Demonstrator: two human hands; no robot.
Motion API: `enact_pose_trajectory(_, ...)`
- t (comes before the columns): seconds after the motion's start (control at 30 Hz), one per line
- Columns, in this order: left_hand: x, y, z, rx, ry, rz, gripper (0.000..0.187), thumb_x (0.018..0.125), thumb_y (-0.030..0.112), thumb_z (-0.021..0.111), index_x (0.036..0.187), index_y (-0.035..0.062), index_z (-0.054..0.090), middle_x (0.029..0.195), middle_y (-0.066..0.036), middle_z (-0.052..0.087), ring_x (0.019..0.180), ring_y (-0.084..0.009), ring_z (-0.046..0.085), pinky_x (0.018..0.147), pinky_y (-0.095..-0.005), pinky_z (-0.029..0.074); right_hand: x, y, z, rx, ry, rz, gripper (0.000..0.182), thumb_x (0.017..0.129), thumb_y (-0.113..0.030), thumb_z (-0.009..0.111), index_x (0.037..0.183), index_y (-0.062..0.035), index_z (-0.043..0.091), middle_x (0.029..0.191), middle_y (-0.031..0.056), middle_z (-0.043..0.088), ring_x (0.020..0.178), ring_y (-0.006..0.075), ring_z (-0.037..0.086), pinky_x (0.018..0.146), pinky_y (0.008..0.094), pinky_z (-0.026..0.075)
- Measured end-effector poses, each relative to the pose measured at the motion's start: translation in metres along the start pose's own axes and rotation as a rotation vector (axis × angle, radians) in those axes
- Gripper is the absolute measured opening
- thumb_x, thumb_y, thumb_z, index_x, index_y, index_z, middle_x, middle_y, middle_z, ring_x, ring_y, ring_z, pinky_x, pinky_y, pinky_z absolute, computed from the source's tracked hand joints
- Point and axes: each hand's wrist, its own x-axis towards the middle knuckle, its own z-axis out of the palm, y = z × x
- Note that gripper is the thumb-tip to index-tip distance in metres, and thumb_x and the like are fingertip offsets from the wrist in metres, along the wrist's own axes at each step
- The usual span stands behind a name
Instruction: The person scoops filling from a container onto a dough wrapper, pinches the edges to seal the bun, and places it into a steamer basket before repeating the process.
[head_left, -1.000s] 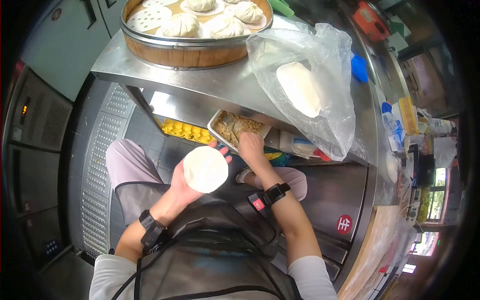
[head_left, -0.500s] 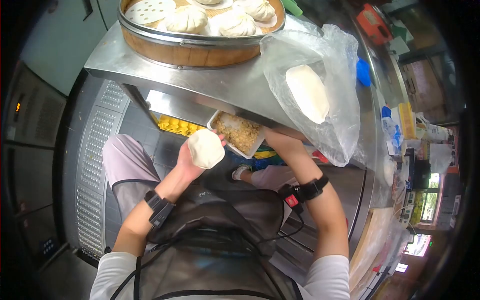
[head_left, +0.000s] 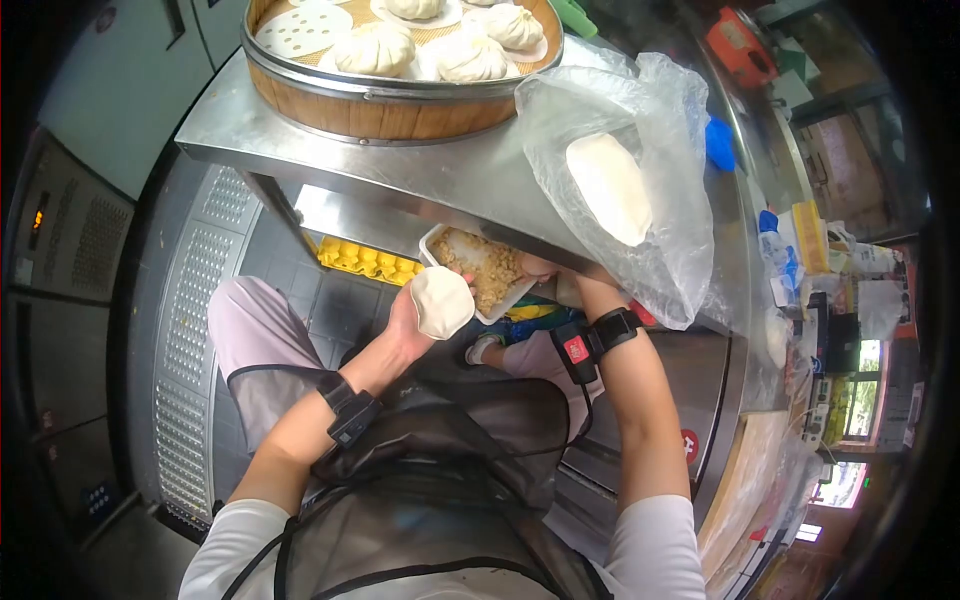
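Observation:
A round, flat dough wrapper (head_left: 443,302) rests on my left hand (head_left: 408,322), with the fingers under and around its edge. Just beyond it is a white tray (head_left: 432,238) of crumbly brown filling (head_left: 490,262), below the steel counter's edge. My right hand (head_left: 537,267) is at the tray's right side, partly under the counter; its fingers are mostly hidden, so what it holds does not show.
On the steel counter (head_left: 400,178) stand a bamboo steamer (head_left: 400,108) with several pleated buns (head_left: 374,48) and a plastic bag (head_left: 672,130) with a piece of dough (head_left: 610,188). A yellow egg tray (head_left: 365,260) lies below.
My left hand has moved right with the wrapper, closer to the filling tray. My right hand now shows at the tray's right side, its forearm shifted and turned.

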Motion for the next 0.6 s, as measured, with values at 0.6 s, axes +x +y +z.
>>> enact_pose_trajectory(0.6, -0.004, -0.017, -0.002, 0.027, 0.026, -0.082, 0.044, 0.096, 0.026, 0.029, 0.121, -0.0051, 0.048, 0.119, -0.024, 0.055, 0.110, -0.0362, 0.055, 0.097, -0.0447, 0.044, -0.085, -0.053, -0.007, -0.240, 0.016, -0.216, 0.029, 0.070, -0.006, 0.053, 0.093, -0.0105, 0.069, 0.088, 0.0151, 0.065, 0.083, 0.0313, 0.063, 0.072, 0.0415, 0.050)
